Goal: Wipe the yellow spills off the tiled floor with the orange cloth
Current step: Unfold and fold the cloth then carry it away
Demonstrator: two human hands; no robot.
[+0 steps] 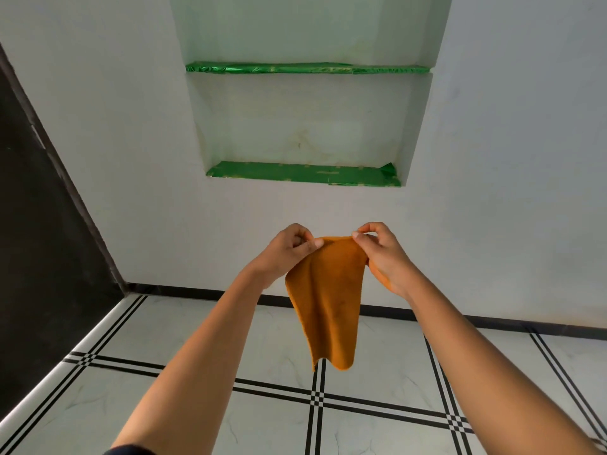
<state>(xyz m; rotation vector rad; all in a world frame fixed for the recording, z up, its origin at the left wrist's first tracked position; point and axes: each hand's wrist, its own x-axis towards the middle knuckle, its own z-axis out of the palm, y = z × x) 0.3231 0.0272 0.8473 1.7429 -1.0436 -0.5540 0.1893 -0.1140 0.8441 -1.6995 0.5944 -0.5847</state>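
Note:
The orange cloth (pixel 325 300) hangs in the air in front of me, held up by its top edge. My left hand (pixel 284 252) pinches the top left corner between thumb and fingers. My right hand (pixel 382 254) pinches the top right corner, and a fold of cloth bunches under its palm. The lower end of the cloth dangles freely above the white tiled floor (pixel 377 366) with black double lines. No yellow spills show on the visible floor.
A white wall (pixel 131 159) faces me with a recessed niche (pixel 305 126) that has two green-lined shelves. A dark panel (pixel 42 224) stands at the left. A black skirting strip (pixel 197 292) runs along the wall's foot.

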